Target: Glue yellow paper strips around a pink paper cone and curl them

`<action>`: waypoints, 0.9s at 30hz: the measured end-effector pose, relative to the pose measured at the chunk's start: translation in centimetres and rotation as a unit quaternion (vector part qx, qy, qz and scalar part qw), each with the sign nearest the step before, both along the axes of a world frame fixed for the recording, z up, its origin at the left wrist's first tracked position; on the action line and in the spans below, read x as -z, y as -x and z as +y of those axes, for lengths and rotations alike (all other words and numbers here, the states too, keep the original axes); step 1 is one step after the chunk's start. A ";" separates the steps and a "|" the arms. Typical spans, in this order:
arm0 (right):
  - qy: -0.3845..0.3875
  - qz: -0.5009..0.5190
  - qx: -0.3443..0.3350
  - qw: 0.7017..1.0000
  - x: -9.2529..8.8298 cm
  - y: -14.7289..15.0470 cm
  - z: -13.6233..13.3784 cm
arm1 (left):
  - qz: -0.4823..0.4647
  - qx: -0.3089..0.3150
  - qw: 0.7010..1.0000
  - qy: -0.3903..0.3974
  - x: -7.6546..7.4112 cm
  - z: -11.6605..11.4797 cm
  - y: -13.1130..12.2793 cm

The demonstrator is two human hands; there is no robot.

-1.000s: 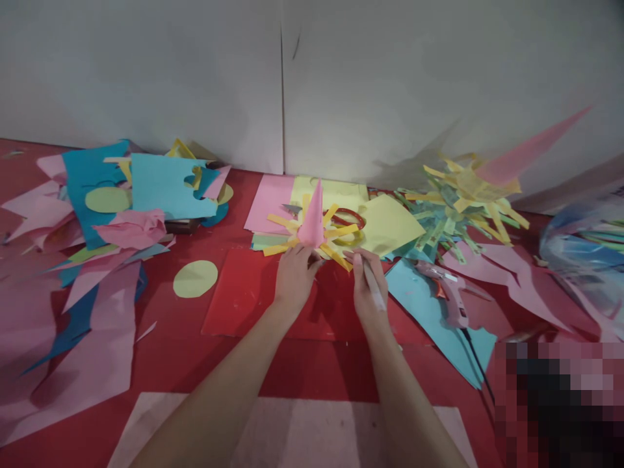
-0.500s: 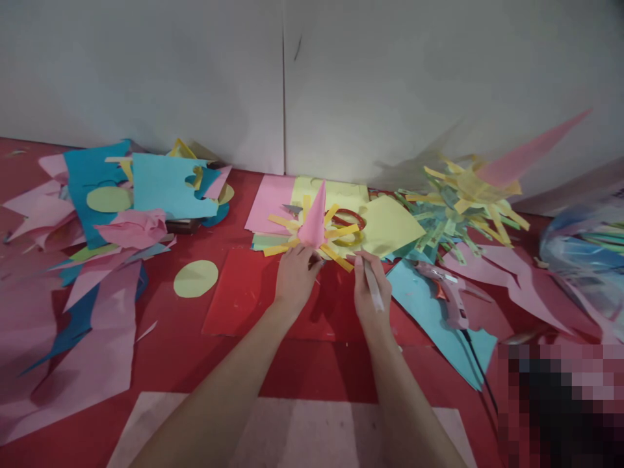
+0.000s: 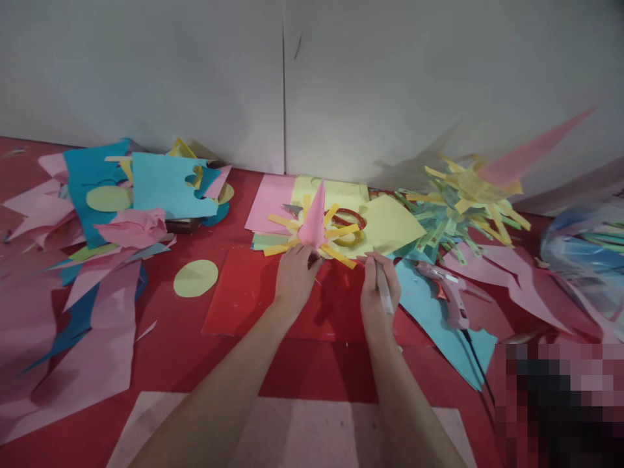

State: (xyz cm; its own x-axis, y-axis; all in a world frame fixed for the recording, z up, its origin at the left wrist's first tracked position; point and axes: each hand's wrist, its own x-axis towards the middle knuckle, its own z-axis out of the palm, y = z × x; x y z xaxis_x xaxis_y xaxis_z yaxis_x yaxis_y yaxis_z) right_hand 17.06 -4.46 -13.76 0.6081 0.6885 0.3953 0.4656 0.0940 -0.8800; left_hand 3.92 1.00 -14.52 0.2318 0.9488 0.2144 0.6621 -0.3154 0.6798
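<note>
A pink paper cone (image 3: 314, 224) stands upright, with yellow paper strips (image 3: 344, 233) spreading out around its base. My left hand (image 3: 296, 276) is at the near side of that base, fingers curled and closed on the cone's lower edge. A short way to the right, clear of the strips, my right hand (image 3: 381, 286) is closed around a slim white pen-like tool (image 3: 384, 292). Its thin tip points away from me, and its exact kind is hard to make out. Scissors with red handles (image 3: 351, 220) lie behind the strips, partly covered.
A pink glue gun (image 3: 451, 296) with a black cord rests on blue paper (image 3: 429, 325) at right. Behind it stands a finished-looking cone with strips (image 3: 526, 153). Paper scraps (image 3: 112, 305) pile up at left, near a pale yellow disc (image 3: 195, 278). A plastic bag (image 3: 580, 234) sits far right.
My right hand has moved a little to the right with the white pen-like tool, away from the strips. My left hand stays at the cone's base.
</note>
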 end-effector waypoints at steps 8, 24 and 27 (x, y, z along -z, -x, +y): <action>-0.043 -0.018 0.087 0.995 -0.5 -0.4 -0.2 | -0.007 -0.003 1.000 0.002 0.1 0.0 0.0; 0.032 -0.111 -0.051 0.992 1.9 -1.7 0.4 | -0.033 -0.035 0.999 0.012 -0.2 0.0 0.0; 0.059 -0.114 -0.094 0.987 2.4 -1.8 0.5 | -0.054 -0.042 0.998 0.015 -0.2 0.0 0.0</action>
State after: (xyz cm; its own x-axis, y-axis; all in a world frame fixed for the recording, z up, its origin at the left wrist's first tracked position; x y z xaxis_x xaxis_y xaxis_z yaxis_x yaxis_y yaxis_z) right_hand 18.82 -3.99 -16.11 0.3687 0.8308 0.4169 0.6375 0.1004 -0.7639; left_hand 3.94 1.04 -14.34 0.1290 0.9701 0.2055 0.6080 -0.2411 0.7565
